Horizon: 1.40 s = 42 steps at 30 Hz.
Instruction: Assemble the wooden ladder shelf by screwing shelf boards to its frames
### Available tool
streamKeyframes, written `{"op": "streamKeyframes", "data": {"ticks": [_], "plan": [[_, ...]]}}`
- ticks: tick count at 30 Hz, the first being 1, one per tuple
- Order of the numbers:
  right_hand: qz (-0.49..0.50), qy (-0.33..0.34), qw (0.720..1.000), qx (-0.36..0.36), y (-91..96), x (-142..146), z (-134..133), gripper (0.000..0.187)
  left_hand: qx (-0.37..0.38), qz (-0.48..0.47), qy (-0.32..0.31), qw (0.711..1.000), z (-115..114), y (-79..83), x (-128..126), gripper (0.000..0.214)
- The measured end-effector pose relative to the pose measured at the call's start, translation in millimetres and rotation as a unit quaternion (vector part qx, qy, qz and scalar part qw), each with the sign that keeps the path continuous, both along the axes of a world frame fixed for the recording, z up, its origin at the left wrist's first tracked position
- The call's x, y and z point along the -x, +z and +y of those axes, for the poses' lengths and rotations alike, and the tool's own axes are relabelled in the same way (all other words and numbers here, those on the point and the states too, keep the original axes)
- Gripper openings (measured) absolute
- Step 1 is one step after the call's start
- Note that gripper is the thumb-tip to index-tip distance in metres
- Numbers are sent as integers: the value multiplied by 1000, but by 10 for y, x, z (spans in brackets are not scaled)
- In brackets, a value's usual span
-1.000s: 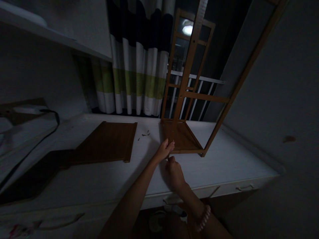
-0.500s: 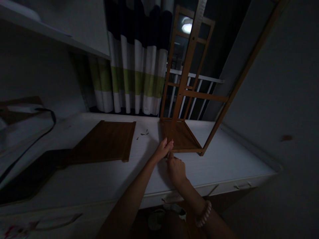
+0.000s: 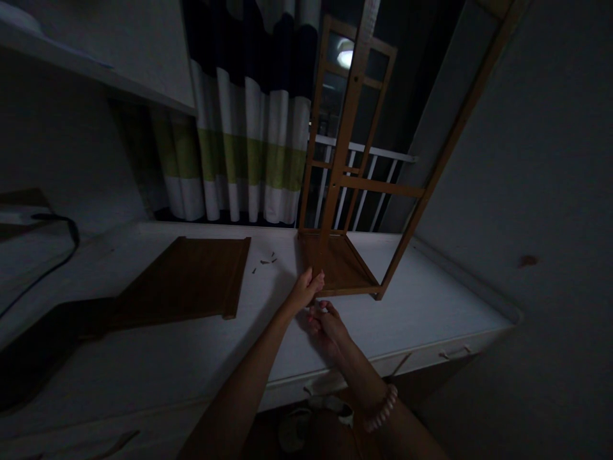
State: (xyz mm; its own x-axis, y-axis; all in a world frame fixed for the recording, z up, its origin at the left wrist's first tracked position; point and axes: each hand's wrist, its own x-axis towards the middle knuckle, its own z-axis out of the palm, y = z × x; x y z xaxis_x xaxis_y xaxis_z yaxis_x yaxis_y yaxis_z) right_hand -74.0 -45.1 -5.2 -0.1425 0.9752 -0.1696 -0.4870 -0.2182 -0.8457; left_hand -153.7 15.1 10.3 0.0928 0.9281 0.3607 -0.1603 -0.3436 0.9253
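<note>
Far left: black cable (image 3: 71, 230) curving down by the wall, dark flat item (image 3: 48, 345) below it, too dim to identify. Next, brown wooden panel (image 3: 191, 278) lying flat on white desk (image 3: 440, 313). Striped curtain (image 3: 258, 140) hangs behind, navy, white and green bands. Few small dark pieces (image 3: 265, 262) scattered on the desk, right of the panel; too small to make out. Left hand (image 3: 302, 291) closed around the low end of the near-left upright, at the front corner of the wooden frame. Right hand (image 3: 330, 322) just below that corner, palm partly up, fingers curled in; cannot tell if anything is pinched there. Beaded bracelet (image 3: 382, 409) on right wrist. Wooden frame (image 3: 341, 153) stands on the desk, right of the panel, in front of the window; slatless base near the desk surface. White railing (image 3: 383, 153) shows behind its uprights. Far right: wall with brownish spot (image 3: 528, 260).
</note>
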Motion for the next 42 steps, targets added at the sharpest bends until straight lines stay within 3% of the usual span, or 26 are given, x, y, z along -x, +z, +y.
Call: {"op": "streamKeyframes", "data": {"ticks": [3,10,16,19,21,24,27,35,38,40,42], "plan": [[78,18,994,77,57,36,-25,27,4,-3,4,1000,-14,21,-3,37],[147,37,986,76,-2,48,-28,19,-4,10,11,1000,-52,72,7,37],[103,30,994,-4,-61,44,-31,32,-29,30,21,999,-73,86,20,33],[-2,54,994,-91,-86,12,-9,36,-6,30,20,999,-72,52,20,36],[-89,66,980,-164,-118,-15,24,33,19,30,17,999,-63,21,19,38],[-249,42,930,-266,-144,-56,57,22,26,39,24,999,-54,-2,18,37],[-435,14,839,-327,-90,-93,26,22,-6,36,46,998,-55,13,21,33],[-725,37,618,-300,208,-149,-112,28,-20,30,37,999,-46,32,15,34],[-760,46,584,-280,229,-126,-115,27,-20,27,41,999,-35,27,10,35],[-760,37,589,-272,207,-112,-102,27,-25,32,41,998,-26,17,11,35],[-743,24,614,-265,167,-108,-76,28,-28,35,39,998,-15,0,16,34]]}}
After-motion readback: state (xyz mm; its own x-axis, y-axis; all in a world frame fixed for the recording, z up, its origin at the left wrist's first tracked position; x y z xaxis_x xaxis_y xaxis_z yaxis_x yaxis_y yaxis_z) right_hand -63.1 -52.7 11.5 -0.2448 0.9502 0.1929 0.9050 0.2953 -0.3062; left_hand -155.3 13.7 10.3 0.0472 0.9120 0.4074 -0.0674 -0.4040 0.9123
